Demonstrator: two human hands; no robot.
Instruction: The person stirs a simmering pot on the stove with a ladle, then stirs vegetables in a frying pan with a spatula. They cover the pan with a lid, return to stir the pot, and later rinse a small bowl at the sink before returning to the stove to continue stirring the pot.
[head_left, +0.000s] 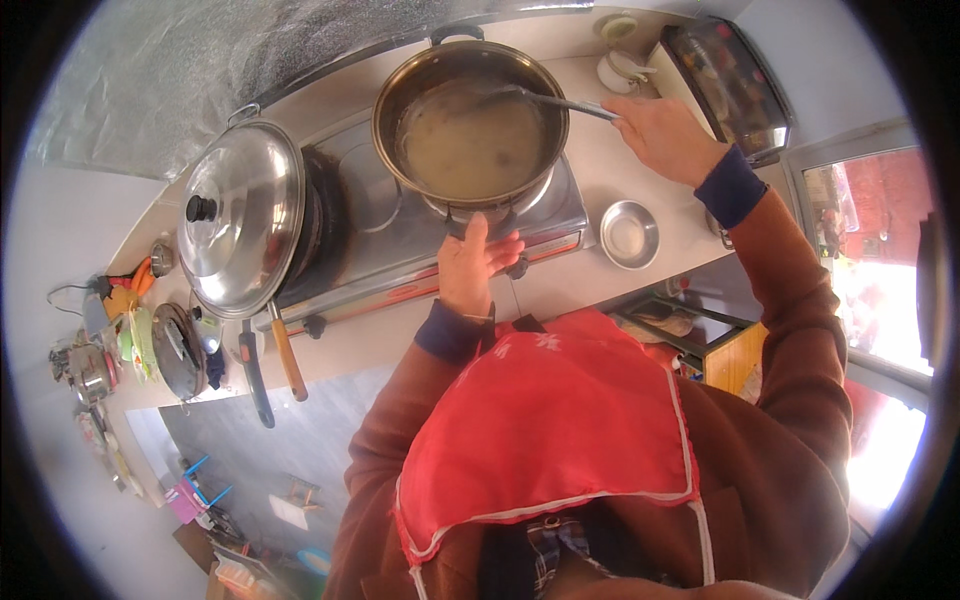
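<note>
My right hand (666, 139) grips the shaft of a metal cooking utensil (574, 106). Its working end dips into cloudy, pale yellowish liquid (472, 142) in a deep two-handled metal pot (386, 150), so its shape is hard to make out. The pot stands over the right burner of a gas stove (352, 259). At the pot's near side, my left hand (469, 262) has its thumb over the black near handle (499, 221) and its fingers lower, beside the stove's front. To the right of the stove, a small metal bowl (630, 234) sits on the pale counter (551, 281).
A domed metal lid (244, 217) covers a dark pan (319, 217) on the left burner; two long handles (289, 352) jut past the counter edge. A white lidless pot (622, 71) and a dark-fronted cabinet (727, 86) stand back right. Farther left is a round chopping board (176, 349).
</note>
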